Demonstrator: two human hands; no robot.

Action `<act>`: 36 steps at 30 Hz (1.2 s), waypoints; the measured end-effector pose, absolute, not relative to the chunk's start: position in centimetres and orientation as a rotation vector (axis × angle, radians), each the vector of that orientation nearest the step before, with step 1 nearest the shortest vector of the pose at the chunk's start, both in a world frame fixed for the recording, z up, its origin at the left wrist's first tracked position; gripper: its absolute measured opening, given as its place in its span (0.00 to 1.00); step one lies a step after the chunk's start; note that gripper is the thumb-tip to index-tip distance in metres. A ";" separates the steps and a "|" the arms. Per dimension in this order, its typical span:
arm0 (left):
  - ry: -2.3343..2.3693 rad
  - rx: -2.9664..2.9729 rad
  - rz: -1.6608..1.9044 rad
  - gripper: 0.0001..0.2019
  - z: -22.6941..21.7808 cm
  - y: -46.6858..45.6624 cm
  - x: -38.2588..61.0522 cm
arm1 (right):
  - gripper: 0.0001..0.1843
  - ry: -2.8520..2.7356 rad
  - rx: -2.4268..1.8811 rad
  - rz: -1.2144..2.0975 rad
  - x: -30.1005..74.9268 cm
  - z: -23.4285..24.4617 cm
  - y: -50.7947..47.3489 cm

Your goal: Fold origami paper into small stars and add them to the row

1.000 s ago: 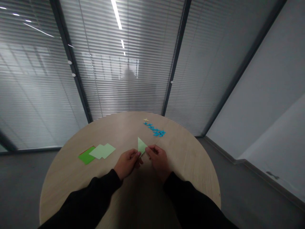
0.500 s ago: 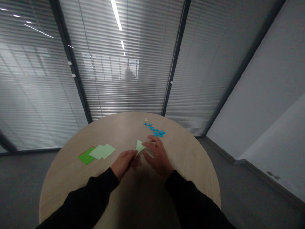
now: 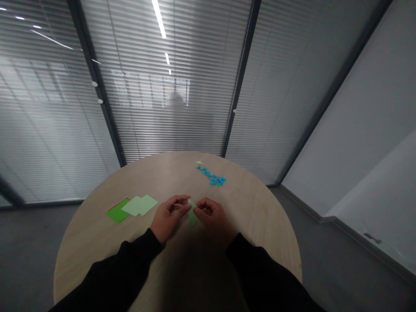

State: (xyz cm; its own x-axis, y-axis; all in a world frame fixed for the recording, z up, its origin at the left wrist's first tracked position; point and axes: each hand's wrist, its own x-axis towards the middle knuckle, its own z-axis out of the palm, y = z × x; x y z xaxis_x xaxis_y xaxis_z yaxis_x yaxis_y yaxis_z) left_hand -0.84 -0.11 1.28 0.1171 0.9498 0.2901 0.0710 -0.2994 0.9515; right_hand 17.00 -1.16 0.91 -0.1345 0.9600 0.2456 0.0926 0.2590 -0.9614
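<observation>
While blue paper pieces [image 3: 221,180] lie beyond, both hands [image 3: 167,218] [image 3: 215,219] — closed to a pinch — hold light green paper [image 3: 192,219].

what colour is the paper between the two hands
The paper is light green, as the head view shows.

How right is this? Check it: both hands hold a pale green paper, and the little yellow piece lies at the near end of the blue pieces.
Wrong end: the head view shows the little yellow piece at the far end of the blue pieces. The left hand and right hand do both hold a pale green paper.
</observation>
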 end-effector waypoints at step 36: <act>1.029 1.183 1.520 0.17 0.3 -0.3 0.7 | 0.14 -1.539 -1.130 0.952 16.5 -0.3 -0.8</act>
